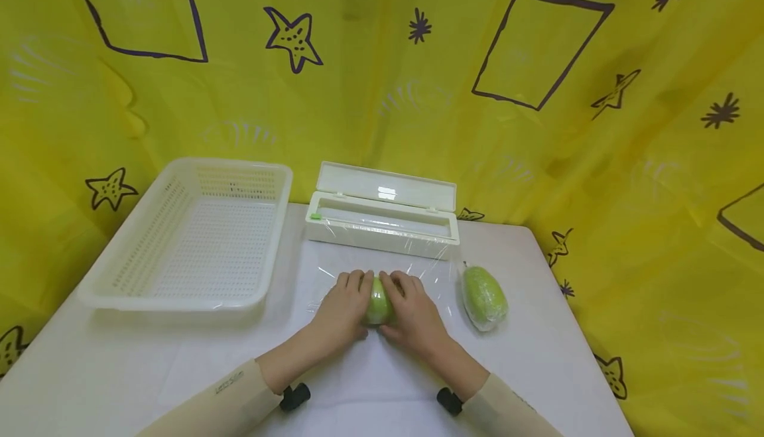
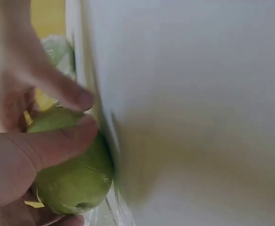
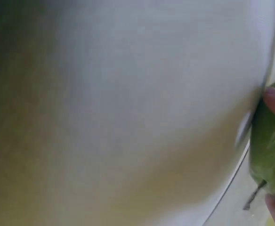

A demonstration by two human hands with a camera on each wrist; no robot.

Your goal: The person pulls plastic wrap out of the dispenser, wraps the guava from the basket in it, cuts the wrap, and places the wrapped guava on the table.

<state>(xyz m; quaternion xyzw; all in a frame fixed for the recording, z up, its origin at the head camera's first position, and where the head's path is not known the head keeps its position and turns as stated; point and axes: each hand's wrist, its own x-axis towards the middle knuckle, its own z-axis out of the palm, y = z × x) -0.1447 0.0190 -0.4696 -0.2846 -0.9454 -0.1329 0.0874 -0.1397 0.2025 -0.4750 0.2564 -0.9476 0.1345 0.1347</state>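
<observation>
A green pear (image 1: 379, 303) lies on its side in front of me, between my two hands, with shiny clear film around it. My left hand (image 1: 343, 308) grips one end, its thumb (image 2: 67, 143) pressed along the skin in the left wrist view. From the other side my right hand (image 1: 418, 314) holds the pear near its stem, which pokes out in the right wrist view beside the pear (image 3: 271, 150). Clear cling film (image 1: 426, 270) spreads from the dispenser toward the hands. The palms hide part of the pear.
Behind the hands stands a white cling film dispenser (image 1: 382, 241), lid raised, with a green slider at its left end. A second pear (image 1: 485, 296), wrapped in film, lies at right. A white plastic basket (image 1: 271, 238) sits at left. A yellow curtain (image 1: 370, 112) hangs behind the table.
</observation>
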